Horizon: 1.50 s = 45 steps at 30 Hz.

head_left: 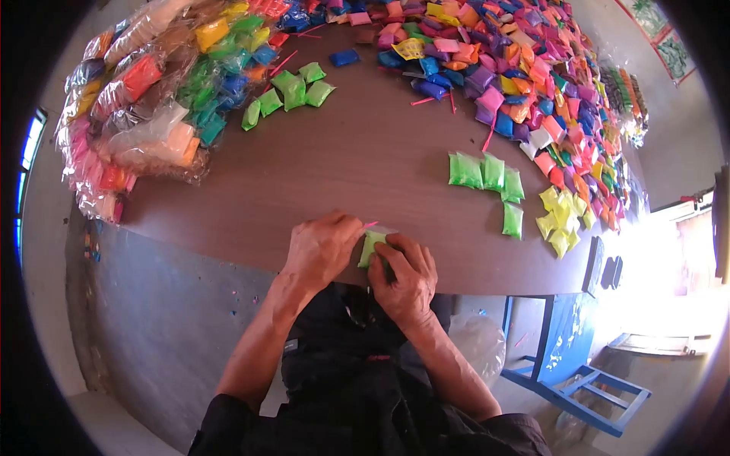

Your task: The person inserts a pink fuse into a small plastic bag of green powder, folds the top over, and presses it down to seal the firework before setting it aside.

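At the table's near edge, my left hand (pixel 323 247) is closed with its fingers pinched together. A short pink tip of a thin stick (pixel 370 225) pokes out from its fingertips. A small clear packet with light-green filling (pixel 372 247) lies just right of it. My right hand (pixel 408 277) holds this packet, thumb and fingers closed on its right side and covering part of it. Most of the stick is hidden by my left hand.
Several green packets (pixel 292 90) lie further back on the brown table (pixel 304 167), with more green packets (pixel 493 173) and yellow-green packets (pixel 564 216) at right. Wrapped bundles (pixel 144 91) are piled left. A large heap of coloured packets (pixel 525 76) spreads behind. A blue stool (pixel 566 342) stands at right.
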Each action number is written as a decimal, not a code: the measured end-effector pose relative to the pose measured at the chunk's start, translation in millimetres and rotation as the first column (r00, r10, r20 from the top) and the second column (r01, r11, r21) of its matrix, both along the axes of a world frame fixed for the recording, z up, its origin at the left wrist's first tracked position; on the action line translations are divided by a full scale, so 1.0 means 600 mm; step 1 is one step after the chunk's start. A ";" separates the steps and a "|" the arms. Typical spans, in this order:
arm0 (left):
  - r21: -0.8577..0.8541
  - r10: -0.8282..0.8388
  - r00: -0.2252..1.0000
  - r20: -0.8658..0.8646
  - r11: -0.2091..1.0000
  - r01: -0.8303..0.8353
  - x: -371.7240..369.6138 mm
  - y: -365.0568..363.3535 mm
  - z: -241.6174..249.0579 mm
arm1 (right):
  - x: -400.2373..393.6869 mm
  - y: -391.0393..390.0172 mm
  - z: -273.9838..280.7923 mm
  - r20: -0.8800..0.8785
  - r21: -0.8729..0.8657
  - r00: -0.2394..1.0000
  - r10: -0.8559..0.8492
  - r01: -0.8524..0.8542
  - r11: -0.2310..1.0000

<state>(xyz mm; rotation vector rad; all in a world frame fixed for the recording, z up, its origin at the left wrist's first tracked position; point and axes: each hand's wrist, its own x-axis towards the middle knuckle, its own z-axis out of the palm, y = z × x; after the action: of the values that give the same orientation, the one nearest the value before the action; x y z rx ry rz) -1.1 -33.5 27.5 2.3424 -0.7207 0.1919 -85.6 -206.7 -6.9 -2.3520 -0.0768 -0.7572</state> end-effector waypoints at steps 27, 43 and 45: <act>0.144 -0.151 0.983 0.102 0.980 0.135 0.012 0.021 -0.030 | 0.005 -0.002 0.005 -0.036 0.008 0.999 0.005 -0.004 1.000; 0.197 -0.119 0.980 0.160 0.977 0.087 0.025 0.019 -0.028 | 0.007 -0.001 0.008 -0.010 0.004 1.000 0.012 -0.012 1.000; 0.157 -0.094 0.982 0.166 0.985 0.068 0.033 0.016 -0.025 | 0.006 -0.002 0.014 -0.020 0.017 1.000 0.022 -0.021 1.000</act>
<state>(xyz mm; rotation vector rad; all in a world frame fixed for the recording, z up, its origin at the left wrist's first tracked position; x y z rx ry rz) 18.4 -24.0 12.5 2.4551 -0.9440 0.3179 -81.9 -208.2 1.7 -2.3391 -0.0867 -0.7204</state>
